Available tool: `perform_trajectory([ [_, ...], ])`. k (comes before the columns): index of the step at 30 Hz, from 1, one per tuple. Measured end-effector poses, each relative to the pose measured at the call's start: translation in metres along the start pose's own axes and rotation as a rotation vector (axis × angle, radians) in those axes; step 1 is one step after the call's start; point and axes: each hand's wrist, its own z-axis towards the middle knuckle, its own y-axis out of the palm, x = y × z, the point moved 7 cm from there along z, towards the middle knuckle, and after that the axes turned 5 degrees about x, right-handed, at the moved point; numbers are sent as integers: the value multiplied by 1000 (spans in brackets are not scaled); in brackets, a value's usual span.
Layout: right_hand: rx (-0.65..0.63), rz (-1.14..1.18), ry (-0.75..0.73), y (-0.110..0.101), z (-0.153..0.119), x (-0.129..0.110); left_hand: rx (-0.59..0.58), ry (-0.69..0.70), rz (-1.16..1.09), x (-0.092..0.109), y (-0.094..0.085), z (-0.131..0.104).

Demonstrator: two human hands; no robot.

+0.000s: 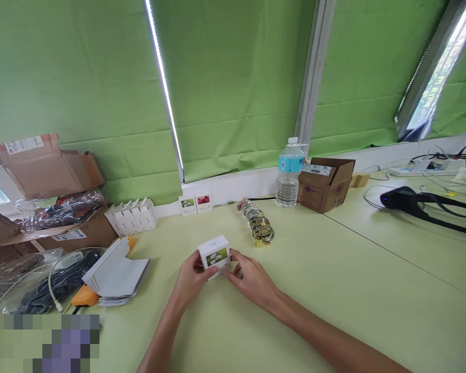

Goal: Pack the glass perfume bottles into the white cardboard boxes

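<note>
Between my two hands is a small white box [215, 255] with a green and white flower picture on its front. My left hand [193, 276] grips its left side, the thumb across the lower front. On the right side, the fingers of my right hand [250, 274] close on the box's edge. Behind it, against the wall, stand two similar boxes, one with a green picture [187, 205] and one with a red picture [203, 202]. A row of round glass and gold-coloured items [259, 224] lies to the right, beyond my hands.
Several open white boxes [132, 217] stand at the back left, near cardboard boxes [77, 235], folded white sheets [118, 272] and bagged cables [58, 280]. A water bottle [288, 178], a brown carton [325, 185] and black glasses [415, 201] are to the right.
</note>
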Motion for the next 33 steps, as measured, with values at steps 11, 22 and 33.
perform_trajectory([
  [11, -37, 239, 33, 18, 20, 9, -60, -10, -20, 4, -25, 1],
  [22, -35, 50, 14, 51, 79, 16, 515, -146, 135, -38, -79, 7],
  [33, 27, -181, 82, 98, 197, 29, 466, -241, 401, -44, -67, 16],
])
